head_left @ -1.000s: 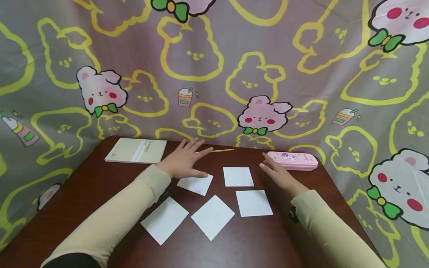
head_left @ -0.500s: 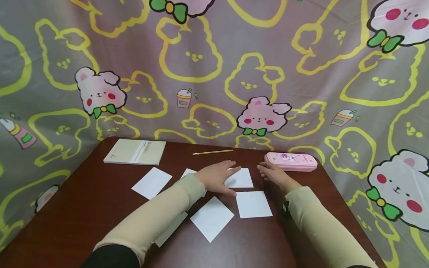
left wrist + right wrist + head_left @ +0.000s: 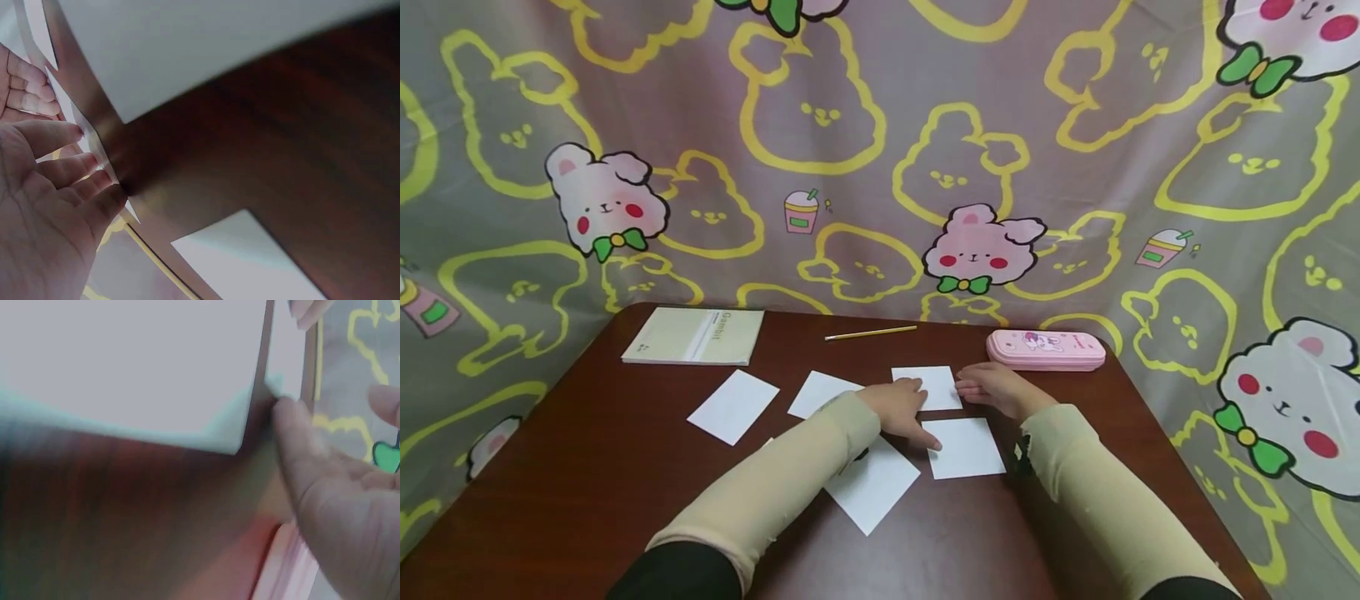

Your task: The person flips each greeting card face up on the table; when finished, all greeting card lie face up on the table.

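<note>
Several white square paper sheets lie on the brown table. My left hand (image 3: 895, 408) is over the left side of the back right sheet (image 3: 938, 387), its fingers loosely extended. Its thumb reaches the left edge of the front right sheet (image 3: 967, 450). At the back right sheet's right edge, my right hand (image 3: 1000, 390) lies with fingers nearly straight and together. In the right wrist view, a fingertip of the right hand (image 3: 344, 494) meets a sheet's corner. Under my left forearm, the front middle sheet (image 3: 876, 492) is partly covered, and another sheet is almost hidden.
Further left lie a back middle sheet (image 3: 820, 392) and a left sheet (image 3: 734, 407). Along the back of the table (image 3: 550, 467) are a notebook (image 3: 692, 336), a yellow pencil (image 3: 872, 332) and a pink pencil case (image 3: 1045, 350). A patterned cloth (image 3: 850, 192) hangs behind.
My left hand has moved right from the back middle sheet to the back right one. A sheet now lies at the left, below the notebook. My right hand has shifted slightly left, towards the sheets.
</note>
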Motion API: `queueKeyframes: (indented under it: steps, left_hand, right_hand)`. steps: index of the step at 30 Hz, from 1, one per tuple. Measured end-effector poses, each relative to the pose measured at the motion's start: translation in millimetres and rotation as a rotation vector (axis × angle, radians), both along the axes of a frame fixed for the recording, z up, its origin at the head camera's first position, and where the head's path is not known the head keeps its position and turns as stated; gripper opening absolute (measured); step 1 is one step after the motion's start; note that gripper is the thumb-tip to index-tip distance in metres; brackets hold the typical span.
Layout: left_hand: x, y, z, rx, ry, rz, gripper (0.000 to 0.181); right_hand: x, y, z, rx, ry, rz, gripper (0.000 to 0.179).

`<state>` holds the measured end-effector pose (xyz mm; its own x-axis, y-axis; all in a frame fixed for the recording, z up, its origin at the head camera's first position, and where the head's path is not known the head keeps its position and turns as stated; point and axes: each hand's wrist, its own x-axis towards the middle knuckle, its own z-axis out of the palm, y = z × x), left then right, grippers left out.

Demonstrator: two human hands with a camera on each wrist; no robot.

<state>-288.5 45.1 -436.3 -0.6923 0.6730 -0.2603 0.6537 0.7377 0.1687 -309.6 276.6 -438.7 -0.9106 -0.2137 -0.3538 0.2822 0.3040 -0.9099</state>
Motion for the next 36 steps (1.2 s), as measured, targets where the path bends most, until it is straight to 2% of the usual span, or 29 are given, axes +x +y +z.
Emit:
queueKeyframes:
  steps: [3,10,13,15,20,25,28,32,36]
  left_hand:
    - [-1.6,0.5,-0.8,0.006,0.005,0.01,0.1]
    - [-4.3,1.4,-2.1,0.023,-0.001,0.009,0.089]
    - [-5.4,1.4,-1.2,0.046,0.005,0.01,0.079]
    - [-5.7,1.1,0.1,0.061,0.008,0.009,0.073]
    - [-8.9,-0.1,-1.6,0.106,0.032,-0.015,0.06]
    - [-13.3,-3.3,-4.7,0.165,0.034,-0.017,0.06]
    - [-14.7,-6.7,-2.3,0.229,0.003,0.004,0.063]
    - [-17.6,-14.3,1.6,0.327,-0.024,0.043,0.067]
    - [-22.3,-23.8,4.6,0.469,-0.024,0.105,0.061]
  right_hand:
    - [-2.6,-9.0,3.7,-0.02,-0.053,-0.048,0.044]
    - [-0.8,-17.9,10.9,0.105,-0.107,-0.136,0.044]
    - [1.5,-18.4,14.4,0.085,-0.123,-0.162,0.046]
    - [1.5,-18.1,16.6,0.025,-0.128,-0.175,0.047]
    - [1.9,-15.9,17.8,-0.116,-0.082,-0.168,0.046]
    - [3.0,-19.1,16.4,-0.158,-0.085,-0.113,0.04]
    - [3.6,-22.9,16.1,-0.174,-0.07,-0.103,0.036]
    - [4.7,-23.5,20.6,-0.168,0.018,-0.124,0.033]
    - [4.9,-22.4,30.8,-0.173,0.084,-0.192,0.032]
